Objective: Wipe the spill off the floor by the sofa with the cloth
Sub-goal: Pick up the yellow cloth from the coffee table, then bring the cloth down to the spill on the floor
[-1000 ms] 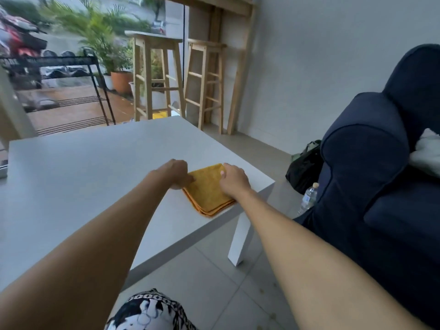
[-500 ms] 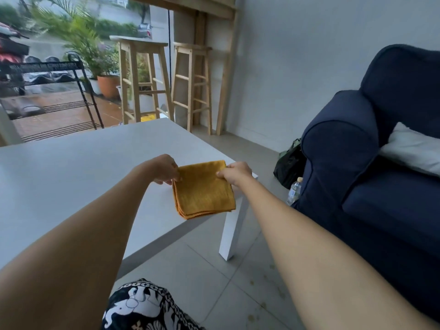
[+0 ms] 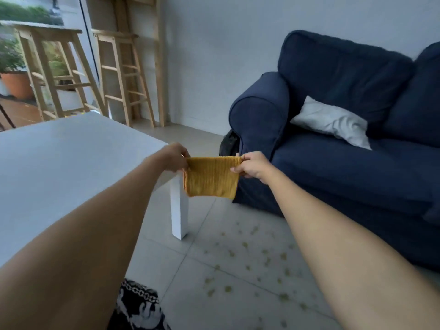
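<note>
Cloth: folded mustard-yellow cloth (image 3: 210, 177) is held in the air past the corner of the white table (image 3: 71, 158).
Left hand (image 3: 175, 157): pinched on its upper left corner.
Right hand (image 3: 252, 165): pinched on its upper right corner.
Spill: yellowish specks (image 3: 252, 260) are scattered on the grey tiled floor (image 3: 166, 260) beside the navy sofa (image 3: 345, 139).

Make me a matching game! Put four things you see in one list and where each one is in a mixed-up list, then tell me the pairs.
Things:
1. cloth
2. pillow
3. spill
4. stools

Places:
A. on the sofa seat
B. by the back wall
C. held up between both hands
D. on the floor tiles

Pairs: 1-C, 2-A, 3-D, 4-B
</note>
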The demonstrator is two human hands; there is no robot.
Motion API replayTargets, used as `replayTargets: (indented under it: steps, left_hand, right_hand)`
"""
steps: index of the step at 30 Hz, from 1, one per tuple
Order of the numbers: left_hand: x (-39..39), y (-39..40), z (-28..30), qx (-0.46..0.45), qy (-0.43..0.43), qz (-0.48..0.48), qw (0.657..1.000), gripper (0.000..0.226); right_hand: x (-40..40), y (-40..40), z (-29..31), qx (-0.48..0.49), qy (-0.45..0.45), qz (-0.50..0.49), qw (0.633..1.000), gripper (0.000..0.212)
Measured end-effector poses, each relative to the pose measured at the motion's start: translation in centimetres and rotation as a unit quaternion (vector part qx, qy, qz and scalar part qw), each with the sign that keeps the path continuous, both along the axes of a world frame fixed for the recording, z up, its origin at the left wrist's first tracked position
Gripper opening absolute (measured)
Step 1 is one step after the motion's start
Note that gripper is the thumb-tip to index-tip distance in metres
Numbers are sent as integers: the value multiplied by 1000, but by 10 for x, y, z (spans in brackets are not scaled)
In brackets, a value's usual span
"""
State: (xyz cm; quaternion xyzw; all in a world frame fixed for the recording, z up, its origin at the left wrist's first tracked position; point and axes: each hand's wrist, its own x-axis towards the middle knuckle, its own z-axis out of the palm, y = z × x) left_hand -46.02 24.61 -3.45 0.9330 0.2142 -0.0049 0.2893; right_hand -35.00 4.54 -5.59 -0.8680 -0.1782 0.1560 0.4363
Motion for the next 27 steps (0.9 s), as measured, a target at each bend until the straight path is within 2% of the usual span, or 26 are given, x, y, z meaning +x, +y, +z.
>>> replayTargets:
  steps: [8,15,17,19,22,24,27]
  left_hand:
    - [52,-115,-32,0,-48,-84,995,20]
    - [78,-164,-56,-3,-82,-102,991,19]
    - [129,-179,-100,-26,-52,-105,993,15]
    - [124,-180,-111,-39,-40,-95,994,6]
    - [134,-179,-134,-57,-43,-85,994,12]
    - [150,-176,-164,-66,-17,-79,995,4]
    - [168,-171,-203,-63,7,-83,995,15]
  right_hand:
    - [14,-137,-18,-18,2,-105,994,15]
    - [23,-183,-41,-7,-12,-175,985,6]
    - [69,-197,-91,-25,16,-196,980,8]
    - [66,-199,-104,-35,14,-206,978,12]
    - [71,-195,-124,-38,-5,-219,975,16]
    - [85,-190,-157,-48,6,-225,973,15]
    - [100,-182,-202,-60,18,-239,969,12]
